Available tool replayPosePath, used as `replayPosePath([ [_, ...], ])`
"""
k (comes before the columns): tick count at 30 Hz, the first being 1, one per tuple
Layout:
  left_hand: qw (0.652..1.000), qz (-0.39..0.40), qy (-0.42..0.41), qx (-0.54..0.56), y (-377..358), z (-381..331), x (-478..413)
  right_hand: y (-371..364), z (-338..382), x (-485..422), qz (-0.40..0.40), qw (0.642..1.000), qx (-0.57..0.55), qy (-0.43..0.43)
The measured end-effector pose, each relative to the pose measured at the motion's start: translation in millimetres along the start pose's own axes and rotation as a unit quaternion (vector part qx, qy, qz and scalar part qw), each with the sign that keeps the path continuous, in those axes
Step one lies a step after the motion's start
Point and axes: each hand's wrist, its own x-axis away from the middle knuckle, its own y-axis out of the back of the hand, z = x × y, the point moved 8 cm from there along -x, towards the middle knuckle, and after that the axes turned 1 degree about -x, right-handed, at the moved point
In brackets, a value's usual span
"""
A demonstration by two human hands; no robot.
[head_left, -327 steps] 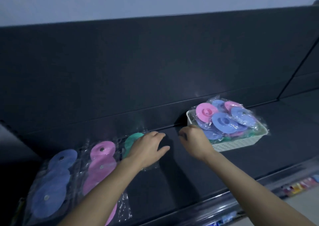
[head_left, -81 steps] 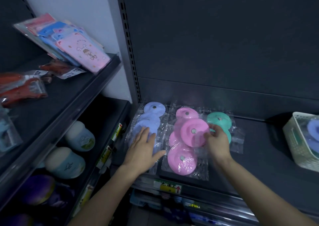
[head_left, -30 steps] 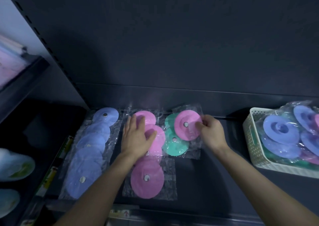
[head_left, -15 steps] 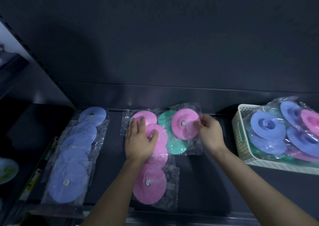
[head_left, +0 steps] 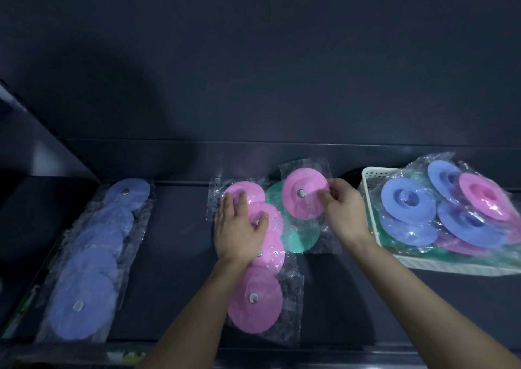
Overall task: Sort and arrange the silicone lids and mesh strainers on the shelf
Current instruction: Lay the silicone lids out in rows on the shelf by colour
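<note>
Left hand (head_left: 239, 227) is lying flat, fingers spread, on the pink row (head_left: 255, 298). Right hand (head_left: 344, 213) is pinching a pink lid (head_left: 303, 192) over the green ones (head_left: 300, 239), basket (head_left: 369, 176) sitting at 3 o'clock.

Lid rows (head_left: 255, 298) lie side by side on the shelf (head_left: 174, 255), the filled basket (head_left: 368, 178) at right.

No legible text anywhere, shelf-edge labels (head_left: 125, 355) too blurred for reading

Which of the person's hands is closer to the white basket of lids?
Right. The right hand pinches a bagged pink lid just left of the basket; the left hand rests on the pink row farther left.
</note>
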Motion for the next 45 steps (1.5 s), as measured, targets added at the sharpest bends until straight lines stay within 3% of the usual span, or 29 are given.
replayPosePath([
  [18,1.0,0.01,-0.018,-0.014,-29.0,-58.6,9.4,40.0,-19.7,-11.0,0.006,0.999,0.049,-0.004],
  [37,0.999,0.029,-0.037,-0.013,-58.5,-130.5,25.0,112.0,-54.0,-30.3,-0.016,0.999,-0.009,-0.029],
  [41,0.994,0.015,-0.072,0.08,-37.1,-141.3,25.8,110.4,-46.5,-25.6,-0.024,0.999,-0.029,0.002],
  [45,0.977,0.011,-0.108,0.185,-7.0,-147.5,23.4,116.2,-17.1,-7.3,-0.116,0.986,-0.091,0.08],
])
